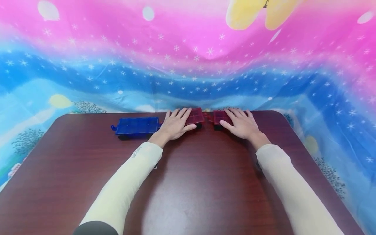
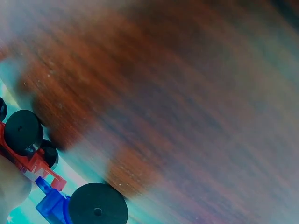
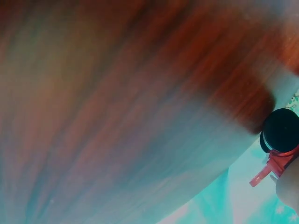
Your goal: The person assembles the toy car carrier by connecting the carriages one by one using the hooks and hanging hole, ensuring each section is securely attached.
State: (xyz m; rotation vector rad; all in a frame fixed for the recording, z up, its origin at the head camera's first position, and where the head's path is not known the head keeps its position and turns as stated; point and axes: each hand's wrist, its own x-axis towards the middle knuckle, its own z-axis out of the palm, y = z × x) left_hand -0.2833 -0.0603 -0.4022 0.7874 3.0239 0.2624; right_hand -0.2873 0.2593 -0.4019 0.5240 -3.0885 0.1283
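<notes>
In the head view my left hand (image 1: 174, 125) lies across a red toy train wagon (image 1: 195, 115), thumb along its near side and fingers at its far edge. To the right, my right hand (image 1: 242, 123) holds a second red wagon (image 1: 219, 117) likewise, thumb at the near edge. Small red couplers (image 1: 209, 117) lie close together between these two wagons. Left of my left hand stands a blue wagon (image 1: 137, 125) on black wheels; its blue hook (image 2: 44, 185) overlaps a red coupler (image 2: 57, 181) in the left wrist view. My hands cover the wagons' outer ends.
The brown wooden table (image 1: 188, 182) has rounded far corners, and the wagons line up along its far edge. Right behind it hangs a pink and blue patterned cloth (image 1: 194, 65). In the right wrist view a red coupler (image 3: 261, 176) sticks out beside a black wheel (image 3: 282, 130).
</notes>
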